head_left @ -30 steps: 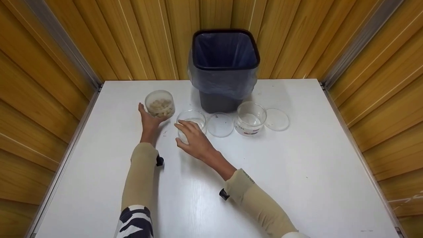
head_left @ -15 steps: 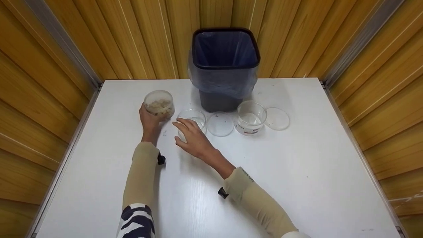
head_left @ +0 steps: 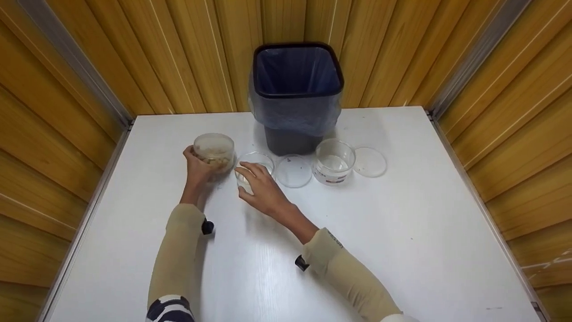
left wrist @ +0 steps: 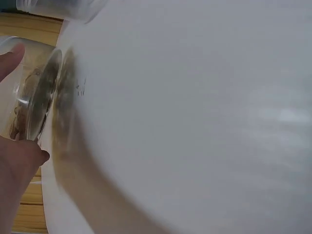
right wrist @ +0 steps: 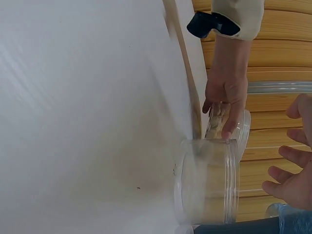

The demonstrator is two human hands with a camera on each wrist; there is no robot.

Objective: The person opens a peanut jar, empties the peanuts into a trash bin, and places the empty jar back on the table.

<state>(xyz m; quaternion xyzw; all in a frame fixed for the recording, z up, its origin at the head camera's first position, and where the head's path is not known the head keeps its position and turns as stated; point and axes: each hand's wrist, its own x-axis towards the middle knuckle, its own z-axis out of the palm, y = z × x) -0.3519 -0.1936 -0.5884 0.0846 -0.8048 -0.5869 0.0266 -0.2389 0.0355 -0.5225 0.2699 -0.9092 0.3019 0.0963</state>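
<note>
My left hand point(head_left: 199, 172) grips a clear plastic jar point(head_left: 214, 145) with pale beige pieces in its lower part. The left wrist view shows that jar point(left wrist: 36, 83) tilted, its base close to the table and the thumb and a finger on its wall. My right hand point(head_left: 263, 190) hovers over the near side of a second clear jar point(head_left: 255, 157), fingers spread. In the right wrist view this second jar point(right wrist: 209, 180) holds nothing visible, and the fingers point(right wrist: 292, 156) stand apart from it. What exactly the beige pieces are is unclear.
A dark bin point(head_left: 292, 141) with a bluish liner stands behind the jars. Right of the second jar lie a round clear lid point(head_left: 294, 172), a third clear jar point(head_left: 334, 163) with printed marks, and another lid point(head_left: 370, 162). Wood-look panels point(head_left: 232, 58) enclose the white table point(head_left: 402, 250).
My left hand has brought its jar a little nearer to me and changed its tilt, and the pieces inside have shifted. The right hand stays nearly in place. The head view has shifted slightly.
</note>
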